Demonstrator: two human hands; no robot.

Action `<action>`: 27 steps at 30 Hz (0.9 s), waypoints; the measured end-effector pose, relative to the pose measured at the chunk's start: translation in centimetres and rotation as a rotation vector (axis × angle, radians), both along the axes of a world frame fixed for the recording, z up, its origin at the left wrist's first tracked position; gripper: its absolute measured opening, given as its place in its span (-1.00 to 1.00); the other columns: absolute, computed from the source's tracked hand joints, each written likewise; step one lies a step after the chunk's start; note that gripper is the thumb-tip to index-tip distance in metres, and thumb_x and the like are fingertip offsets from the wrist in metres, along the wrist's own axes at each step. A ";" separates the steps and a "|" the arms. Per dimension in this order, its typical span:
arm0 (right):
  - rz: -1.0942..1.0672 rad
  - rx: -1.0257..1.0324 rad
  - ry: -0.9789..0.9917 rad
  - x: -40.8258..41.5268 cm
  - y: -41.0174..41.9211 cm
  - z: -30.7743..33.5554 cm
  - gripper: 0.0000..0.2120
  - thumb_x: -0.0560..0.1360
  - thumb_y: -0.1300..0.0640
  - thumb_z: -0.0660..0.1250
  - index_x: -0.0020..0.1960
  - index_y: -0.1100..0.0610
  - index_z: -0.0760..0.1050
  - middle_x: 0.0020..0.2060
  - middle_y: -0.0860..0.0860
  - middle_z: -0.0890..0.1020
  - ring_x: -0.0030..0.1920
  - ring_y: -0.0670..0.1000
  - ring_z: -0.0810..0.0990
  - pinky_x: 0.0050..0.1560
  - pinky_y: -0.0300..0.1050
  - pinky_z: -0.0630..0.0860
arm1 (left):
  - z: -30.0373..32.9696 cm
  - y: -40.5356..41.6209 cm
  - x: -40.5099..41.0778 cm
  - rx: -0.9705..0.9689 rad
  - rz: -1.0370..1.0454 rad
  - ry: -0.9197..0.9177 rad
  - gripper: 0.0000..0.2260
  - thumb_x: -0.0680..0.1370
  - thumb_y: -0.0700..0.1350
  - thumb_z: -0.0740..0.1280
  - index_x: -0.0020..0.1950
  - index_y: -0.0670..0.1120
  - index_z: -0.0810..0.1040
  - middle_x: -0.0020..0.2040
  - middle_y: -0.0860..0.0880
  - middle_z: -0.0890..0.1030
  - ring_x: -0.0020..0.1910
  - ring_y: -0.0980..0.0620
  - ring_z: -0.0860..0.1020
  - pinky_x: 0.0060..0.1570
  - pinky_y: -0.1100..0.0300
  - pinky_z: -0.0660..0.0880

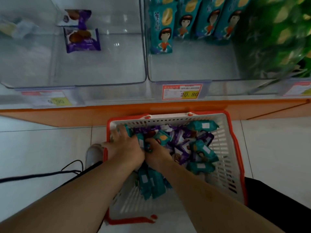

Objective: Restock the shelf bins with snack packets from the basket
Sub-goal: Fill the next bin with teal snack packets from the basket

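A white basket (225, 148) with an orange rim stands on the floor below the shelf, holding several teal packets (202, 148) and purple packets (178, 143). Both my hands are down inside it at its left side. My left hand (125, 145) grips a bunch of teal packets near the basket's far left corner. My right hand (156, 151) is pressed against it, fingers curled into the same pile of packets. Above, a clear left bin (101, 68) holds two purple packets (82, 39). The clear right bin (193, 68) has several upright teal packets (161, 29) at its back.
Price labels (182, 91) hang on the bin fronts above an orange shelf edge (84, 113). Green packets (276, 36) fill the far right bin. A shoe (94, 153) and a dark cable (42, 174) lie on the tiled floor left of the basket.
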State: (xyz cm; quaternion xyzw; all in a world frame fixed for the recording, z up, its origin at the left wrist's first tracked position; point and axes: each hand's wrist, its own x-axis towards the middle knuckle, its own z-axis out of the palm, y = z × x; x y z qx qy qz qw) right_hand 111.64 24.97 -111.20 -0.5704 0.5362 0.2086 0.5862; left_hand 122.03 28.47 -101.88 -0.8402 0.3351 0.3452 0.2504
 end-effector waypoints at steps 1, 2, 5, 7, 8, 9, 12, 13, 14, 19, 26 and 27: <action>-0.047 0.006 0.001 0.0 0.1 -0.7 -0.47 0.32 -0.28 0.25 0.29 -0.33 0.41 0.26 0.06 0.58 0.16 0.15 0.59 0.20 0.01 0.57 | -0.5 -0.1 -0.1 0.012 0.007 -0.002 -0.38 0.55 0.21 0.31 0.59 0.16 0.22 0.64 -0.11 -0.20 0.60 -0.29 -0.18 0.39 -0.46 0.19; -0.081 0.028 -0.017 0.0 0.0 -0.2 -0.50 0.26 -0.28 0.23 0.21 -0.33 0.43 0.25 0.08 0.59 0.15 0.17 0.59 0.23 0.08 0.59 | -1.0 -0.3 -0.1 0.015 0.016 -0.015 -0.37 0.57 0.24 0.28 0.61 0.14 0.21 0.65 -0.09 -0.22 0.59 -0.28 -0.18 0.38 -0.48 0.16; -0.047 0.048 -0.005 0.2 -0.7 0.8 -0.64 0.44 -0.14 0.26 0.23 -0.28 0.43 0.22 0.13 0.56 0.10 0.18 0.60 0.10 0.03 0.61 | -2.2 -0.8 -0.2 0.057 0.039 -0.060 -0.37 0.60 0.31 0.21 0.62 0.12 0.22 0.65 -0.09 -0.22 0.58 -0.27 -0.16 0.37 -0.54 0.12; -0.041 0.054 -0.004 0.6 -1.4 2.2 -0.58 0.47 -0.03 0.29 0.32 -0.25 0.43 0.20 0.11 0.58 0.08 0.18 0.62 0.08 0.02 0.65 | -2.5 -0.7 -0.6 0.086 -0.024 -0.084 -0.37 0.58 0.24 0.29 0.62 0.13 0.21 0.64 -0.12 -0.21 0.58 -0.30 -0.16 0.35 -0.57 0.12; -0.062 0.078 -0.014 0.7 -1.6 2.2 -0.53 0.45 0.03 0.31 0.35 -0.22 0.44 0.16 0.10 0.62 0.06 0.20 0.65 0.07 0.08 0.68 | -2.7 -0.5 -0.8 0.075 -0.054 -0.099 -0.38 0.59 0.18 0.31 0.62 0.12 0.21 0.64 -0.13 -0.19 0.58 -0.31 -0.15 0.34 -0.57 0.13; -0.083 0.110 -0.036 0.8 -1.7 2.3 -0.51 0.45 0.10 0.31 0.35 -0.19 0.46 0.12 0.11 0.65 0.04 0.23 0.68 0.04 0.13 0.70 | -2.8 -0.2 -1.0 0.044 -0.066 -0.114 -0.40 0.59 0.14 0.30 0.61 0.12 0.23 0.64 -0.14 -0.17 0.58 -0.32 -0.14 0.34 -0.57 0.13; -0.233 0.203 -0.081 0.5 -1.7 2.0 -0.46 0.40 0.26 0.21 0.31 -0.11 0.53 0.14 0.21 0.66 0.09 0.29 0.67 0.03 0.15 0.70 | -2.5 0.0 -1.0 -0.047 -0.003 -0.114 -0.53 0.61 0.11 0.26 0.53 0.12 0.38 0.66 -0.13 -0.13 0.58 -0.32 -0.11 0.36 -0.57 0.08; -0.298 0.229 -0.099 0.5 -1.7 2.0 -0.45 0.40 0.30 0.20 0.30 -0.08 0.55 0.16 0.23 0.65 0.11 0.29 0.66 0.06 0.18 0.70 | -2.2 -0.2 -0.8 -0.061 0.029 -0.094 -0.57 0.60 0.09 0.28 0.47 0.10 0.44 0.67 -0.12 -0.13 0.58 -0.32 -0.10 0.38 -0.56 0.07; -0.352 0.254 -0.112 0.6 -1.7 2.5 -0.45 0.43 0.36 0.18 0.31 -0.05 0.56 0.16 0.24 0.64 0.12 0.29 0.65 0.08 0.23 0.69 | -1.9 -0.4 -0.6 -0.077 0.063 -0.070 -0.60 0.58 0.06 0.31 0.42 0.08 0.50 0.67 -0.11 -0.12 0.58 -0.32 -0.09 0.40 -0.54 0.07; -0.515 0.409 -0.130 0.6 -1.6 4.6 -0.42 0.50 0.50 0.11 0.28 -0.05 0.53 0.23 0.23 0.59 0.17 0.26 0.60 0.10 0.17 0.69 | -1.1 0.4 -0.6 -0.093 0.094 -0.063 -0.52 0.52 0.07 0.38 0.43 0.04 0.46 0.64 -0.17 -0.06 0.57 -0.29 -0.03 0.45 -0.40 0.10; -0.536 0.492 -0.019 1.6 -1.1 4.5 -0.71 0.50 0.17 0.27 0.20 0.14 0.56 0.15 0.25 0.66 0.16 0.28 0.66 0.17 0.29 0.64 | -0.1 0.3 -1.6 0.071 -0.158 -0.193 -0.55 0.54 0.08 0.33 0.43 0.07 0.47 0.50 -0.25 0.22 0.46 -0.34 0.15 0.42 -0.48 0.06; -0.562 0.503 -0.035 1.5 -0.9 4.9 -0.68 0.48 0.13 0.26 0.21 0.10 0.57 0.14 0.23 0.67 0.15 0.26 0.66 0.15 0.28 0.65 | -0.2 0.2 -1.7 0.084 -0.188 -0.208 -0.52 0.54 0.10 0.33 0.46 0.07 0.43 0.52 -0.25 0.18 0.49 -0.35 0.12 0.44 -0.50 0.00</action>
